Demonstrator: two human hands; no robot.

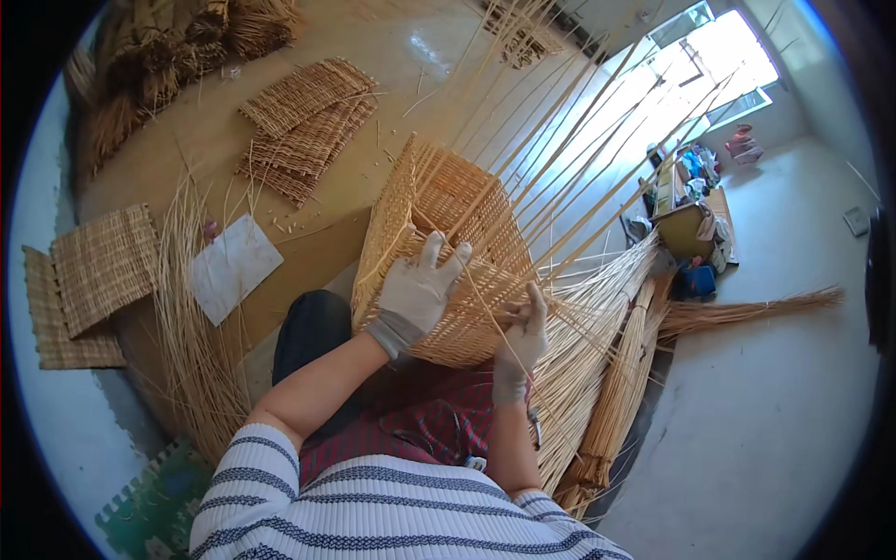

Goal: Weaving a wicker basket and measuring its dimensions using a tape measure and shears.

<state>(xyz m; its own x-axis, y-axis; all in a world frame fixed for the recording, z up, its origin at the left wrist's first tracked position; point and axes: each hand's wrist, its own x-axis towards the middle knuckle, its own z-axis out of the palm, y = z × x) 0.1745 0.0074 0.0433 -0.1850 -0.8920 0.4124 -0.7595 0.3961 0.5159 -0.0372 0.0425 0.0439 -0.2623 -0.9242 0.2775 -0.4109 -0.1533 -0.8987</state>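
Left hand (411, 291), in a pale glove with a grey cuff: 2 fingers (430, 250) extended over the near wall of the basket, touching the weave. Could not tell whether they pinched it. Right hand (525, 343), also gloved: 1 finger raised, the others bent toward the basket's right side. Grip there could not be told either.

A thin strand (481, 291) ran from beside the left fingers down past the right hand.

Basket (471, 322) sat tilted at mid-frame, above the lap, its mouth and inner far wall showing. Long uncut stakes (577, 114) fanned from it toward the upper right.

Nearer the body: dark trouser knee (313, 331), dark red patterned cloth (439, 420), striped knit top (392, 509).

Right of the basket, a spread of pale strands (579, 364); just beside it, a tied bundle (616, 401).

Left of centre, loose strands (187, 317) lay alongside a white sheet (236, 268). Far left, 2 overlapping woven mats (107, 261). More woven panels (308, 98) lay on the floor, upper left.

Upper right: a cluttered yellow-sided surface (684, 235), below a bright window (719, 61).
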